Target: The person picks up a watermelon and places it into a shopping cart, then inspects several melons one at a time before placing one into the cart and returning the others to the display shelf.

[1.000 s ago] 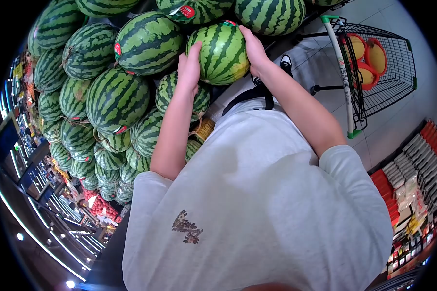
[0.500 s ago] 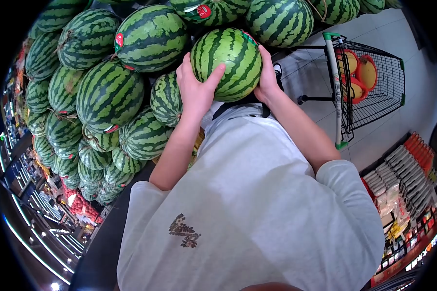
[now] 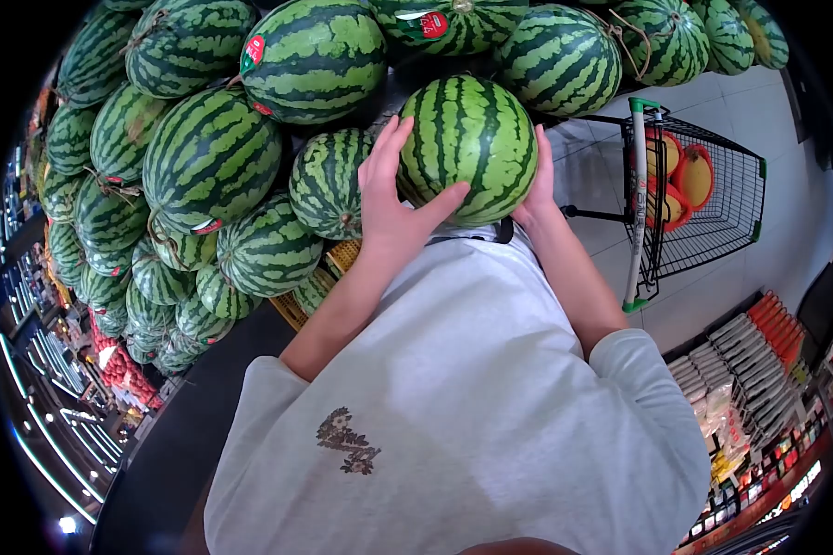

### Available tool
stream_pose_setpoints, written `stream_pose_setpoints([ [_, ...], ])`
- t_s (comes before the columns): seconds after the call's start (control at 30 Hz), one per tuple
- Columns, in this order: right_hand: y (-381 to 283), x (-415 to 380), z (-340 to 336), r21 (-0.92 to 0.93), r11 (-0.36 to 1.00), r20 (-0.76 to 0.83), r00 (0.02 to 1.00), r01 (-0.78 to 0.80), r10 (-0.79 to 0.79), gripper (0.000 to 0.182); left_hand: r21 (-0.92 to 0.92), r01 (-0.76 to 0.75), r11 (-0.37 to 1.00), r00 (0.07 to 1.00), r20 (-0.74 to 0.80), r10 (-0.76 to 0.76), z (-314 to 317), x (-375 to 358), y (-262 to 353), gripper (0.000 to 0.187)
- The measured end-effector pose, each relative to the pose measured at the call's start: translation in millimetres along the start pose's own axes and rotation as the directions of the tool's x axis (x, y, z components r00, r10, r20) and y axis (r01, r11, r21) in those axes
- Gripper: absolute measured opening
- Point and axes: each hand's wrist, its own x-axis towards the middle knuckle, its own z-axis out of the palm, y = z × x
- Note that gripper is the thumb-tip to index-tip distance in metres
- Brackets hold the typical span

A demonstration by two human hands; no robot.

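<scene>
- One watermelon (image 3: 472, 148), held at the waist, beside the melon pile (image 3: 213, 162).
- Left hand (image 3: 393, 199): thumb spread from fingers, against its left side.
- Right hand (image 3: 538, 185): cupping its right, partly hidden.
- One cart (image 3: 637, 190): three red-and-yellow items (image 3: 696, 177).

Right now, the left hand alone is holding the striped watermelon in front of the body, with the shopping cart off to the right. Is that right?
Not quite: it is not the left hand alone. The head view shows the right hand on the other side of the striped watermelon, in front of the body, with the shopping cart off to the right.
</scene>
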Motion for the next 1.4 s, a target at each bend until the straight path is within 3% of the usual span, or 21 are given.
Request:
stream_pose_setpoints([
  [0.2, 19, 2, -16, 0.05, 0.998, -0.049, 0.998, -0.037, 0.04, 0.069, -0.357, -0.07, 0.931, 0.993, -0.116, 0.03, 12, -19, -33, 0.053],
  [0.3, 38, 26, -45, 0.122, 0.991, 0.105, 0.994, -0.052, 0.039, 0.068, -0.391, -0.158, 0.907, 0.986, -0.11, 0.124, 5, -22, -38, 0.05],
  [0.37, 48, 35, -68, 0.119, 0.991, 0.209, 0.977, -0.065, 0.039, 0.072, -0.432, -0.159, 0.888, 0.987, -0.047, 0.153, 5, -28, -46, 0.085],
  [0.43, 48, 27, -66, 0.096, 0.995, 0.189, 0.982, -0.035, 0.017, 0.072, -0.522, -0.117, 0.845, 0.989, -0.138, 0.052, 7, -26, -44, 0.119],
  [0.47, 46, 20, -63, 0.083, 0.996, 0.181, 0.983, -0.016, 0.001, 0.073, -0.451, -0.094, 0.888, 0.993, -0.101, 0.054, 4, -25, -51, 0.144],
  [0.5, 44, 14, -61, 0.067, 0.998, 0.174, 0.985, 0.001, -0.013, 0.073, -0.4, -0.074, 0.914, 0.997, -0.043, 0.062, -1, -25, -49, 0.15],
  [0.57, 40, -5, -55, 0.028, 0.999, 0.164, 0.986, 0.039, -0.043, 0.074, -0.637, -0.059, 0.769, 0.997, 0.005, 0.081, 7, -37, -61, 0.153],
  [0.6, 37, -15, -52, 0.002, 0.998, 0.168, 0.984, 0.068, -0.067, 0.074, -0.909, 0.271, 0.318, 0.961, 0.235, -0.149, -9, -31, -28, 0.145],
  [0.63, 33, -26, -47, -0.022, 0.996, 0.171, 0.982, 0.091, -0.086, 0.075, -0.963, 0.165, 0.214, 0.976, 0.128, -0.178, 15, -41, -50, 0.117],
  [0.73, 13, -60, -30, -0.11, 0.972, 0.215, 0.96, 0.207, -0.18, 0.076, -0.793, 0.566, -0.226, 0.776, 0.605, -0.179, 2, -47, -44, 0.075],
  [0.77, 2, -72, -22, -0.15, 0.952, 0.244, 0.943, 0.268, -0.227, 0.076, -0.807, 0.55, -0.217, 0.791, 0.586, -0.175, 4, -49, -37, 0.072],
  [0.83, -21, -95, 0, -0.228, 0.884, 0.341, 0.884, 0.409, -0.321, 0.077, -0.61, 0.522, -0.596, 0.827, 0.533, 0.179, 16, -50, -46, 0.071],
  [0.93, -51, -145, 19, -0.318, 0.765, 0.425, 0.806, 0.559, -0.412, 0.078, -0.708, 0.448, -0.546, 0.864, 0.499, 0.062, 19, -62, 9, 0.076],
  [0.97, -46, -154, 18, -0.337, 0.767, 0.39, 0.822, 0.547, -0.415, 0.079, -0.688, 0.429, -0.585, 0.876, 0.475, 0.083, 16, -64, 19, 0.076],
  [1.0, -26, -152, 9, -0.37, 0.822, 0.195, 0.901, 0.433, -0.387, 0.085, -0.73, 0.469, -0.496, 0.878, 0.446, 0.174, 8, -64, 8, 0.072],
  [1.03, -24, -162, -3, -0.143, 0.907, 0.403, 0.86, 0.396, -0.312, 0.085, -0.727, 0.479, -0.492, 0.875, 0.442, 0.199, 9, -66, 27, 0.072],
  [1.1, -62, -195, -25, 0.056, 0.944, 0.338, 0.884, 0.325, -0.324, 0.075, -0.918, 0.388, 0.077, 0.914, 0.373, -0.159, 28, -79, 122, 0.066],
  [1.13, -75, -200, -44, -0.08, 0.933, 0.266, 0.909, 0.352, -0.32, 0.07, -0.917, 0.298, 0.264, 0.954, 0.296, -0.047, 36, -80, 150, 0.066],
  [1.2, -83, -216, -71, -0.213, 0.901, 0.176, 0.922, 0.378, -0.345, 0.064, -0.878, 0.309, 0.365, 0.938, 0.344, 0.035, 52, -99, 177, 0.067],
  [1.33, -109, -276, -93, 0.165, 0.891, 0.411, 0.792, 0.423, -0.452, 0.057, -0.8, 0.13, 0.586, 0.937, 0.292, 0.191, 85, -120, 234, 0.065],
  [1.4, -126, -302, -112, 0.145, 0.865, 0.405, 0.769, 0.481, -0.495, 0.057, -0.803, 0.09, 0.59, 0.927, 0.284, 0.245, 102, -133, 265, 0.065],
])
